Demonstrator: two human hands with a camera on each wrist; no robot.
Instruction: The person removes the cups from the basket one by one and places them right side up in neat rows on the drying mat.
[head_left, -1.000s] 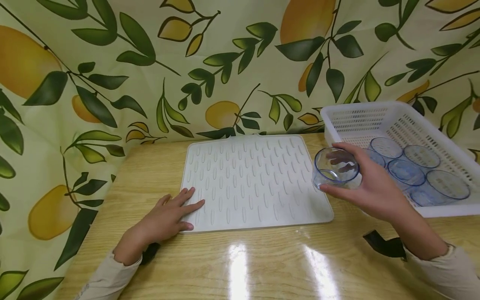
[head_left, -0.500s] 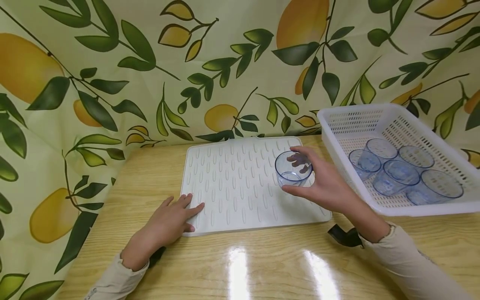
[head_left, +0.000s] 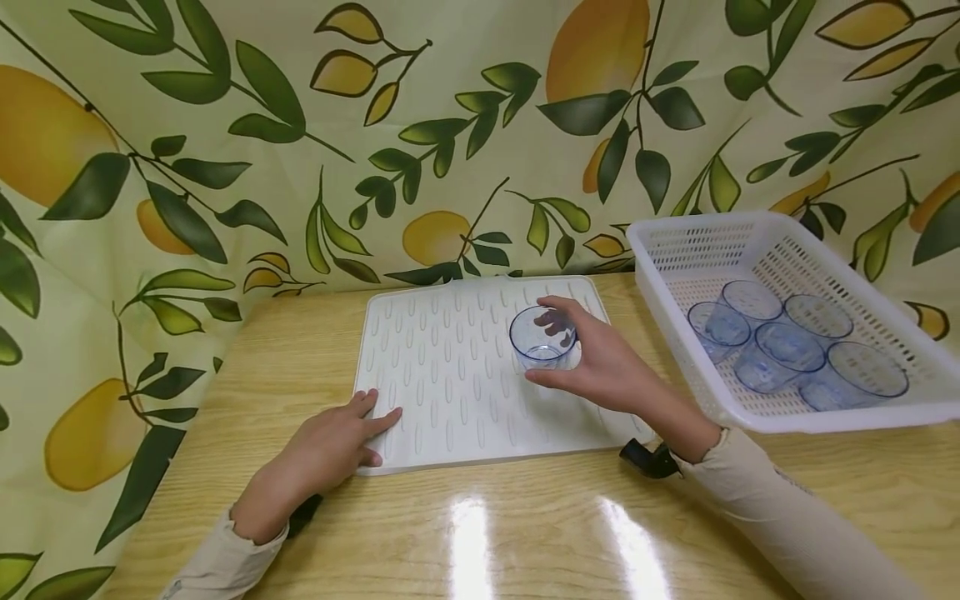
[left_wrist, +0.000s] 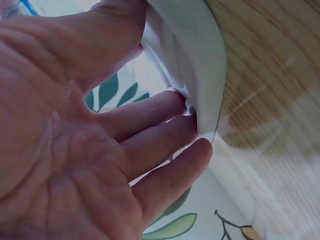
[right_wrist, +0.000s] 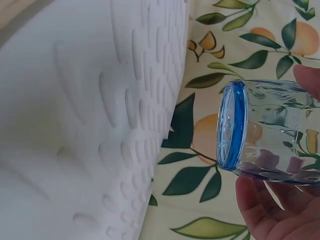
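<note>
My right hand (head_left: 600,358) grips a clear, blue-tinted drinking glass (head_left: 536,337), thumb on the near side and fingers round the far side. The glass is upright over the right half of a white ridged drying mat (head_left: 450,375). In the right wrist view the thick blue base of the glass (right_wrist: 232,127) is held apart from the mat (right_wrist: 90,130). My left hand (head_left: 330,442) rests on the mat's near left corner with its fingers spread. The left wrist view shows those fingers (left_wrist: 165,175) straight along the mat's edge (left_wrist: 200,65).
To the right stands a white perforated plastic basket (head_left: 675,350) holding several similar glasses (head_left: 780,358). Behind the wooden table (head_left: 360,533) hangs a cloth (head_left: 450,83) printed with fruit and leaves. A black wrist strap (head_left: 648,458) shows below the right forearm.
My right hand has carried the glass leftward from beside the basket to over the mat. The left hand has stayed on the mat's corner. The head view has shifted slightly.
</note>
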